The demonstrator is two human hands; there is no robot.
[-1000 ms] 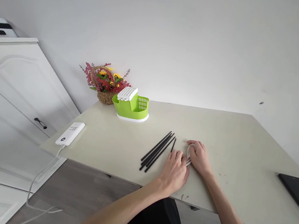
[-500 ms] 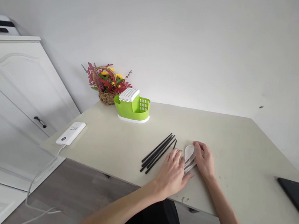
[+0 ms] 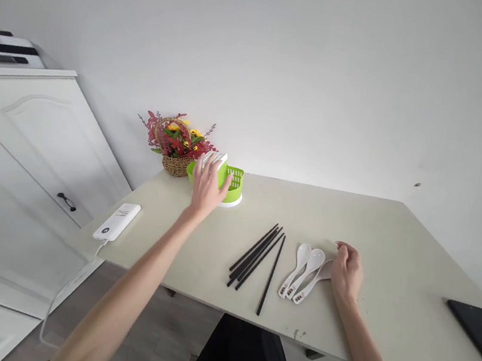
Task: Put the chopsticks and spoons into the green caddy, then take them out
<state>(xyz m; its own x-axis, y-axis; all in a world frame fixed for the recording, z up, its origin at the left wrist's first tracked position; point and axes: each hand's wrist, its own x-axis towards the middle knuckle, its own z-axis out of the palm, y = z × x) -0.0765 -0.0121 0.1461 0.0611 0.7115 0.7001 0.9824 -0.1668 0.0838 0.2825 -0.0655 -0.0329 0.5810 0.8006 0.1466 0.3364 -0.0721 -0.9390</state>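
Observation:
My left hand (image 3: 207, 186) reaches over the green caddy (image 3: 233, 196), its fingers apart across the white slotted top and its thumb at the right side. Whether it presses on the caddy is hard to tell. My right hand (image 3: 347, 275) rests on the table with fingers curled in, at the bowl of the rightmost white spoon (image 3: 322, 272). Two more white spoons (image 3: 300, 262) lie beside that one, handles toward me. To their left is a bunch of black chopsticks (image 3: 252, 257), with a single chopstick (image 3: 271, 275) set apart.
A wicker basket of flowers (image 3: 177, 165) stands behind the caddy by the wall. A white power bank (image 3: 117, 222) with a cable lies at the table's left edge. A black phone (image 3: 478, 333) is at the right. White cabinets (image 3: 30, 137) adjoin on the left.
My left hand has left the chopsticks and spoons and moved up and left to the caddy. My right hand has shifted slightly right, uncovering the spoons. A lone chopstick now shows fully.

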